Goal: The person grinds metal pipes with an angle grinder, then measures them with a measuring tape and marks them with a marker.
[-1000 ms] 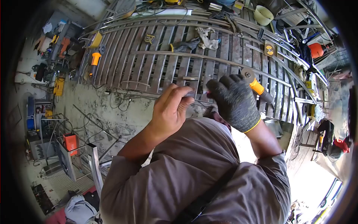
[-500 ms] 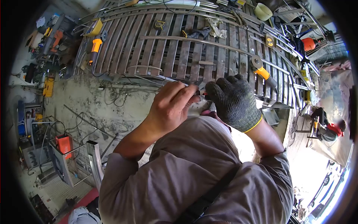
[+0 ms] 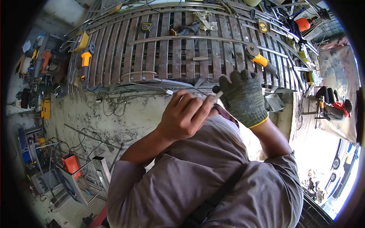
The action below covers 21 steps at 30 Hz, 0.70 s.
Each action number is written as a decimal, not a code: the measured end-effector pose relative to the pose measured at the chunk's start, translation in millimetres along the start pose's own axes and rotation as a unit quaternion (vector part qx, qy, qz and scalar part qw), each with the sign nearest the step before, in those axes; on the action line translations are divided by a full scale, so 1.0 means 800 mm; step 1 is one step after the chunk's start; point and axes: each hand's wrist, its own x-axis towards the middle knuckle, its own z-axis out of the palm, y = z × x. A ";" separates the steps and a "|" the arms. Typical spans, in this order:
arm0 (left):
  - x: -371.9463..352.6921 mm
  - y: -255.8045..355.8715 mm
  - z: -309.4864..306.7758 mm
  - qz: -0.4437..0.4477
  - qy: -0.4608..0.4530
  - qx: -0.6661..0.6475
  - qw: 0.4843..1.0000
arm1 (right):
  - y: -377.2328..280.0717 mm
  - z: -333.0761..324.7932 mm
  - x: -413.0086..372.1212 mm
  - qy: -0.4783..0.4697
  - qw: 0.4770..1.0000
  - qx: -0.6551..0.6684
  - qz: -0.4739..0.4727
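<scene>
My left hand (image 3: 186, 116) is bare, its fingers closed in a pinch at the middle of the view, above my shirt front. A short, pale, slim stick (image 3: 218, 95) juts from its fingertips toward the other hand. My right hand (image 3: 244, 98) wears a dark grey knitted glove with a yellow cuff. Its fingers are bent a little and stand apart, the thumb close by the stick's tip. The stick's end overlaps the glove in this view. Just beyond both hands runs the near edge of a slatted metal workbench (image 3: 164, 57).
On the bench lie an orange angle grinder (image 3: 261, 60), a second grinder (image 3: 86, 60), tape measures (image 3: 146, 27), a pale glove (image 3: 205, 21) and long metal bars (image 3: 182, 38). A metal frame (image 3: 102, 169) stands left. At the right, a person (image 3: 338, 108) sits.
My hands have drawn slightly apart, and the pale stick now shows between them. The gloved fingers have loosened and spread. The view has shifted, so the bench sits further left.
</scene>
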 end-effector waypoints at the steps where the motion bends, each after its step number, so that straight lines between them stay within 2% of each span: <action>1: 0.003 -0.006 0.010 -0.029 0.008 -0.037 0.999 | 0.011 0.011 -0.005 -0.031 0.999 -0.007 0.044; 3: 0.011 -0.029 0.036 -0.086 0.022 -0.110 0.990 | 0.041 0.044 -0.023 -0.094 0.987 -0.019 0.131; 4: 0.011 -0.052 0.061 -0.107 0.034 -0.108 0.988 | 0.064 0.050 -0.033 -0.040 0.993 0.018 0.105; 5: 0.005 -0.076 0.091 -0.161 0.014 -0.100 0.982 | 0.079 0.052 -0.041 -0.066 0.986 0.015 0.150; 8: -0.029 -0.154 0.199 -0.278 -0.096 -0.064 0.954 | 0.120 0.073 -0.060 -0.047 0.961 0.161 0.219; 10: -0.031 -0.183 0.261 -0.273 -0.129 -0.014 0.953 | 0.144 0.091 -0.065 -0.038 0.940 0.241 0.240; 12: -0.035 -0.200 0.316 -0.275 -0.176 0.025 0.945 | 0.165 0.099 -0.058 -0.058 0.936 0.266 0.225; 15: -0.036 -0.226 0.366 -0.238 -0.339 0.093 0.906 | 0.197 0.112 -0.041 -0.097 0.931 0.292 0.196; 16: -0.038 -0.235 0.375 -0.175 -0.287 0.126 0.933 | 0.210 0.117 -0.034 -0.092 0.936 0.294 0.172; 19: -0.026 -0.239 0.392 -0.373 -0.299 -0.002 0.878 | 0.246 0.124 -0.012 -0.089 0.929 0.335 0.129; 20: -0.025 -0.239 0.394 -0.412 -0.242 -0.029 0.878 | 0.258 0.125 -0.004 -0.092 0.924 0.352 0.118; 21: -0.011 -0.238 0.384 -0.519 -0.214 -0.160 0.812 | 0.268 0.126 0.003 -0.095 0.918 0.369 0.108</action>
